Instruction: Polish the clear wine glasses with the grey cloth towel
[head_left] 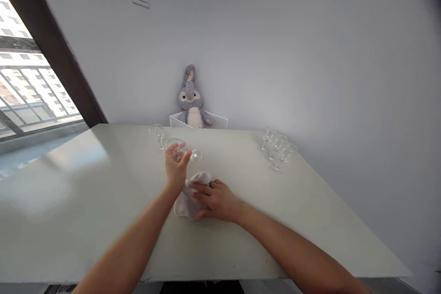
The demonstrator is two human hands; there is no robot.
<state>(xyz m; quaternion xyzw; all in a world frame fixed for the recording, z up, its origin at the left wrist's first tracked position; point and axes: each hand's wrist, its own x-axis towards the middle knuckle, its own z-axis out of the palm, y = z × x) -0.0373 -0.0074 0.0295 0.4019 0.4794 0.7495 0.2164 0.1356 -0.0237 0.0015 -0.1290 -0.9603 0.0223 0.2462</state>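
Note:
My left hand (pixel 177 161) is closed around a clear stemmed glass (pixel 175 141), held tilted above the table with its bowl to the left and its round foot to the right. My right hand (pixel 218 200) grips a white cloth (pixel 187 202) on the tabletop, its fingers over the folded fabric. The cloth lies just below the glass, and I see no contact between them. Another stemmed glass (pixel 160 135) stands upright beyond my left hand, near the far edge.
Several clear stemmed glasses (pixel 276 144) stand close together at the far right of the white table (pixel 296 220). Behind the far edge, a grey plush toy (pixel 190 101) sits in a white perforated basket (pixel 218 122) against the wall. A window is on the left.

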